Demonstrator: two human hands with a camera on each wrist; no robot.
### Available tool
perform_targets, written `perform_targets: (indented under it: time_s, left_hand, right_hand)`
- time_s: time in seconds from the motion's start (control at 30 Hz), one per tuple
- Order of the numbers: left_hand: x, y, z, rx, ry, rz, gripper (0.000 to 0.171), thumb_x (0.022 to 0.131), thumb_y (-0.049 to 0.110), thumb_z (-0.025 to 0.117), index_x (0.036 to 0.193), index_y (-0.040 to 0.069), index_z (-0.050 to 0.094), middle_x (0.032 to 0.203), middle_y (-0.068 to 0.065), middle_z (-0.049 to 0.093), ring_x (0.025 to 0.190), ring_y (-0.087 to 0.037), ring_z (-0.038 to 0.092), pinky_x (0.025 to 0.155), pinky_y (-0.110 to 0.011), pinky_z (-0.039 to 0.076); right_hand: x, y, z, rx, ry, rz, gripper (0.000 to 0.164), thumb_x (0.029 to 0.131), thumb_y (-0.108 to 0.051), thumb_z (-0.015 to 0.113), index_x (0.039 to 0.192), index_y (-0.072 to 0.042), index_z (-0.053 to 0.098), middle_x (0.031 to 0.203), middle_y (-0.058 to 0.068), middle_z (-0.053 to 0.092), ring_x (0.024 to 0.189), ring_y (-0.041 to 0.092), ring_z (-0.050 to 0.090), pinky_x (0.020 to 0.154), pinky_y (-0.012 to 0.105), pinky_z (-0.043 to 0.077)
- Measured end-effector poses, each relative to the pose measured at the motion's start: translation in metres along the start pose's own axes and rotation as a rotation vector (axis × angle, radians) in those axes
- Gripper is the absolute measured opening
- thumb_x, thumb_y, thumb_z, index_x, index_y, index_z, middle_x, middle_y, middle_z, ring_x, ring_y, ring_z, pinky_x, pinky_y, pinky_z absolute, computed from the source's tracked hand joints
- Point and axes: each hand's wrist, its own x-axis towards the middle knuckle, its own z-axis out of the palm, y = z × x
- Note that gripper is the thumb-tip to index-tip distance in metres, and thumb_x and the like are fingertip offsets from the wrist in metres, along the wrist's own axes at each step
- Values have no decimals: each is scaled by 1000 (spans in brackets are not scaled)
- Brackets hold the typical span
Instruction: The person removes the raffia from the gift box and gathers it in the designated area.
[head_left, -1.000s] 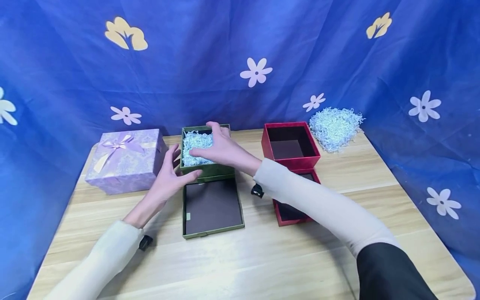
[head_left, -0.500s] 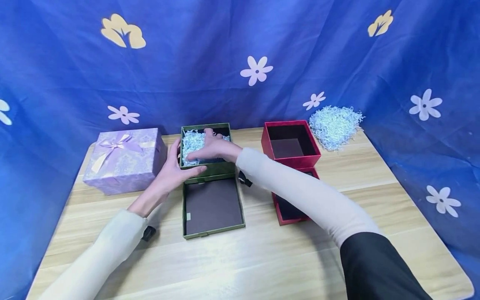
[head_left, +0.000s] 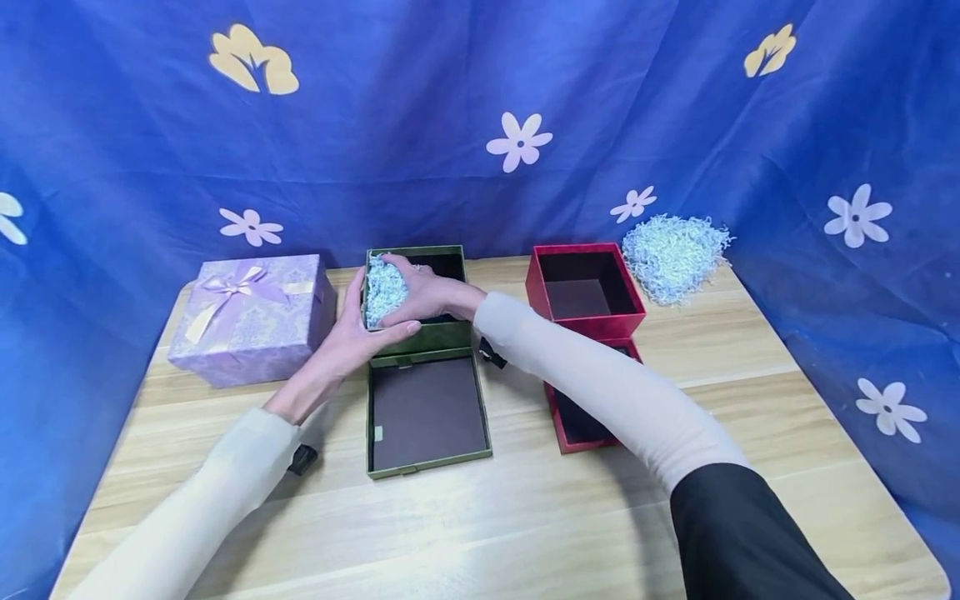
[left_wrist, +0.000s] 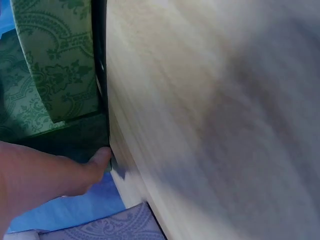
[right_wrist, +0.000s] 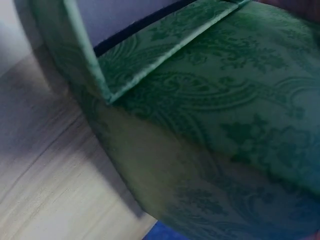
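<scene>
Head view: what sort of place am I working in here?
Probably a staged gift-packing setup: a wooden table against a blue flowered backdrop cloth, with open gift boxes such as the green box and loose paper shred.

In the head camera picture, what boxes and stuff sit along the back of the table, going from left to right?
Purple gift box with a bow → green box with paper shreds → empty red box → pile of pale blue paper shreds.
</scene>
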Motion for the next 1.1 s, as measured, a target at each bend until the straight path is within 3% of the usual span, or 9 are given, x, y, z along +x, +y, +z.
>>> perform_targets:
  time_s: [0.2,0.37,0.5,0.87,1.1]
  left_hand:
    - [1,-1,-2,-6,7,-7,129,95,33,87,174,32,-15,181,-9,-2,163,-31,10,130,-55,15]
    - [-3,0,1,-18,24,4,129,94,33,88,175,30,-12,181,-9,1,163,-30,13,130,-53,16]
    - [-4,-1,1,-4,39,14,130,93,35,89,175,30,-11,180,-11,4,162,-31,16,129,-55,18]
    - [-7,8,2,61,19,-31,133,93,48,88,174,33,-16,181,-8,-5,164,-31,6,129,-59,16]
    - [-9,9,-1,41,1,-29,131,93,45,88,174,30,-14,181,-5,-5,164,-28,5,129,-56,15]
  right_hand:
    - [13,2,2,-6,-5,-89,114,91,-31,86,176,-24,11,164,21,34,139,24,42,103,26,42]
    - [19,7,8,86,32,-176,103,85,-11,86,168,-7,26,150,18,51,126,21,51,97,18,43]
    - [19,8,8,135,24,-212,95,84,-1,82,163,-2,31,144,17,54,120,20,53,95,18,44]
    - [16,10,0,178,43,-182,80,88,6,78,159,-5,41,133,11,59,106,19,56,87,24,49]
    - [9,6,0,106,108,-140,74,90,3,79,156,-10,48,133,7,62,107,18,56,86,24,48]
